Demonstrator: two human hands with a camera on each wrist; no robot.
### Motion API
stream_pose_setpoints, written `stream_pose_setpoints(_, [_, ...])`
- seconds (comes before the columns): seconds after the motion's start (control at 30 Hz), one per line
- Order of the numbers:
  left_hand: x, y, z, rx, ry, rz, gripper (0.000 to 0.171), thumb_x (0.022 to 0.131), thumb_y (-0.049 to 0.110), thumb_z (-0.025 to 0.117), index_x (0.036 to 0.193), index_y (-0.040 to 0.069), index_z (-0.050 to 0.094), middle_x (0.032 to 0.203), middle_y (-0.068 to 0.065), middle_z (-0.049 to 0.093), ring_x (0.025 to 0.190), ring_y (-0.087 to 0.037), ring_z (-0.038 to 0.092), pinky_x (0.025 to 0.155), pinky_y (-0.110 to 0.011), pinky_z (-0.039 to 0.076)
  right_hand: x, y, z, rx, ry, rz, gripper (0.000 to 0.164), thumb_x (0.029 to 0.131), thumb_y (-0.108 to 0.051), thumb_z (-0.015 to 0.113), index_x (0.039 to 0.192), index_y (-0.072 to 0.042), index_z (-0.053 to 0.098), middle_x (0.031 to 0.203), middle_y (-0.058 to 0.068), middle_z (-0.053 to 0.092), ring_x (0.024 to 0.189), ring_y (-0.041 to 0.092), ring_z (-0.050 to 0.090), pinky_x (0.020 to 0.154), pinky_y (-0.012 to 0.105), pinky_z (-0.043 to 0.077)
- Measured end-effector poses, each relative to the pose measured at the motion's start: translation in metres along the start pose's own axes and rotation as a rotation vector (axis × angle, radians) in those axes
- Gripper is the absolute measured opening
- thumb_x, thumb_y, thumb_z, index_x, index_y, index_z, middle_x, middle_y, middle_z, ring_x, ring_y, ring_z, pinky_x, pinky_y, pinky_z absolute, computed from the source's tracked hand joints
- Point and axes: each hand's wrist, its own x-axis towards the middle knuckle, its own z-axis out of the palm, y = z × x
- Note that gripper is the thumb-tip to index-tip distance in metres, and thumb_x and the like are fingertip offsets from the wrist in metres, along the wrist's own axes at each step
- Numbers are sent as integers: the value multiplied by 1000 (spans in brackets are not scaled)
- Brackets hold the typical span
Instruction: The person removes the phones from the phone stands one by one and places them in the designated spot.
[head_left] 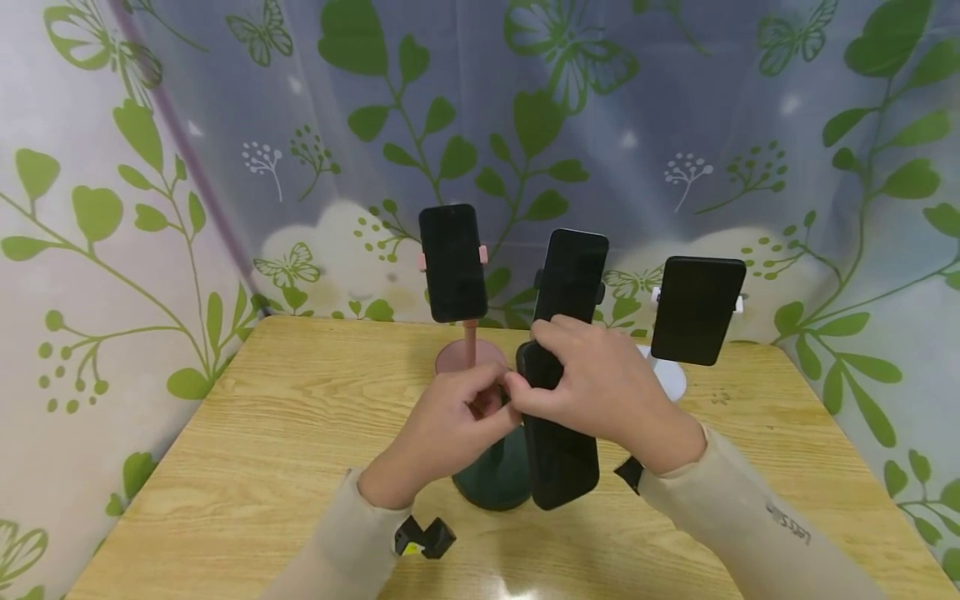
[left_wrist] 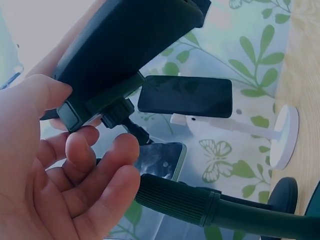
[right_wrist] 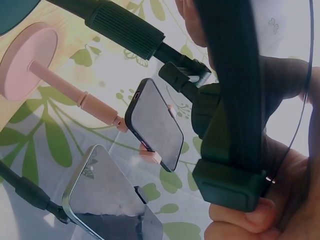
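Note:
A black phone (head_left: 566, 467) sits tilted in the clamp (left_wrist: 107, 95) of a dark green phone stand, whose round base (head_left: 491, 475) rests on the table. My left hand (head_left: 457, 425) pinches the clamp's end at the phone's left edge, thumb on one side and a finger on the other. Reaching across the phone's face from the right, my right hand (head_left: 600, 379) grips its upper part, thumb near the left hand's fingertips. In the right wrist view another end of the green clamp (right_wrist: 227, 185) touches my right fingers. The hands hide part of the stand's joint in the head view.
Behind stand a pink stand (head_left: 471, 346) with a phone (head_left: 453, 262), a dark stand with a phone (head_left: 572, 271), and a white stand (head_left: 663, 375) with a phone (head_left: 697, 310). The wooden table (head_left: 300, 400) backs onto a leaf-patterned curtain (head_left: 465, 108).

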Motion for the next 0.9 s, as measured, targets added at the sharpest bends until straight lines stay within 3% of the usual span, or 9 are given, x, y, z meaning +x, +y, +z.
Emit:
stream_pose_setpoints(0.43, [-1,2,-1,-127,-46,-42,5,103,22,67,100,20,64,68,6,50,58,-13,49,57,-28,43,0,1,0,14,-22,-13,34,86,-41,70,75,-18,47,68,-6,39,51,9,32,47,27,29])
stream_pose_setpoints(0.73, [0,3,0,-143,-44,-46,7,104,23,65,102,17,65,68,5,53,58,-14,53,57,-28,46,-1,4,1,13,32,-98,34,85,-43,69,76,-18,48,68,-7,37,50,7,27,45,26,24])
stream_pose_setpoints(0.9, [-1,4,0,-138,-38,-51,5,103,17,64,101,13,64,68,4,54,57,-14,50,56,-27,44,-4,5,2,-14,106,-208,31,84,-44,64,77,-17,51,69,-7,37,48,6,20,43,24,19])
